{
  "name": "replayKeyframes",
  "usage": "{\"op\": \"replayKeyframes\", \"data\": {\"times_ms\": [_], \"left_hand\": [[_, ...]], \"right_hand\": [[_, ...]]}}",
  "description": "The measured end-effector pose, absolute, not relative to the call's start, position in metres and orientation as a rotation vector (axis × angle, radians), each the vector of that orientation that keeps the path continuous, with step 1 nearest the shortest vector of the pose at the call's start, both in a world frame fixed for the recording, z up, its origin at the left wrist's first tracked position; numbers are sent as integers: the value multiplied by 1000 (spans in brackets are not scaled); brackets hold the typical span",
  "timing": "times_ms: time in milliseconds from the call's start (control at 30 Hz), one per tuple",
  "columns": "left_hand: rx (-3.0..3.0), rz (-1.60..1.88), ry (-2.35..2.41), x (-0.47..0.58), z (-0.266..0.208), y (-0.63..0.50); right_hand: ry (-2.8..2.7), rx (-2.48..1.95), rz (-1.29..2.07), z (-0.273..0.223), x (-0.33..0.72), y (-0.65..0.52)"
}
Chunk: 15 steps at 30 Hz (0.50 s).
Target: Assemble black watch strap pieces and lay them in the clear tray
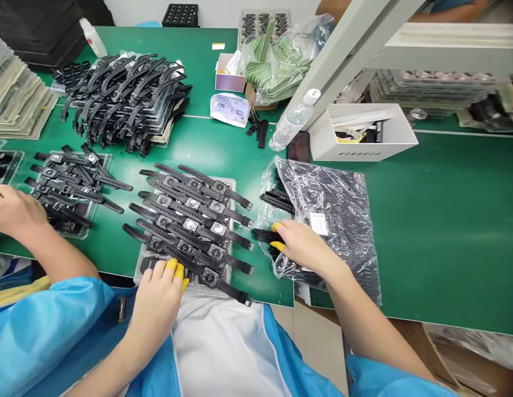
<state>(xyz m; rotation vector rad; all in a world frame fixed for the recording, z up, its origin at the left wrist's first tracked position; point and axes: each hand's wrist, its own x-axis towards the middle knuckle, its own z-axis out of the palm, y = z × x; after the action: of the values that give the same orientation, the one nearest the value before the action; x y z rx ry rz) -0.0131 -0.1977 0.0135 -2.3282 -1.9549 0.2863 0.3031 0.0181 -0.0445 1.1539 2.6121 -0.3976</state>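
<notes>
Progress | we are seeing the tray (229,184) nearly full of watches (190,225) | left hand (159,292) is resting flat on its near edge | right hand (303,242) is pinching one strap (268,236) at the bag (334,215)

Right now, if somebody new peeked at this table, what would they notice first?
Probably the rows of black smartwatches with long straps laid across clear plastic trays in the middle of the green table. The left hand, its fingers capped in yellow, rests on the nearest tray, while the right hand pinches a loose black strap at the mouth of a crinkly clear bag. A big heap of black watches sits at the far left.
</notes>
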Motion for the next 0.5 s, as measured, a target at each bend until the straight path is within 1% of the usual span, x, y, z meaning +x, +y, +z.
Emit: {"op": "replayKeyframes", "data": {"times_ms": [100,167,233,300,367,500], "left_hand": [[-2347,212,-1894,-17,7,-197],[-2370,131,-1867,-25,-1,-199],[-2436,84,-1851,-36,-8,-201],[-2533,19,-1867,-47,-8,-201],[-2637,-134,-1945,-57,2,-200],[-2730,-675,-2240,-59,27,-195]], "right_hand": [[2652,1157,-450,-56,314,28],[2732,1203,-586,-64,325,34],[2797,1338,-781,-72,336,37],[2802,1545,-979,-76,343,37],[2782,1821,-1180,-74,344,32],[2651,2461,-1793,-53,323,8]]}}
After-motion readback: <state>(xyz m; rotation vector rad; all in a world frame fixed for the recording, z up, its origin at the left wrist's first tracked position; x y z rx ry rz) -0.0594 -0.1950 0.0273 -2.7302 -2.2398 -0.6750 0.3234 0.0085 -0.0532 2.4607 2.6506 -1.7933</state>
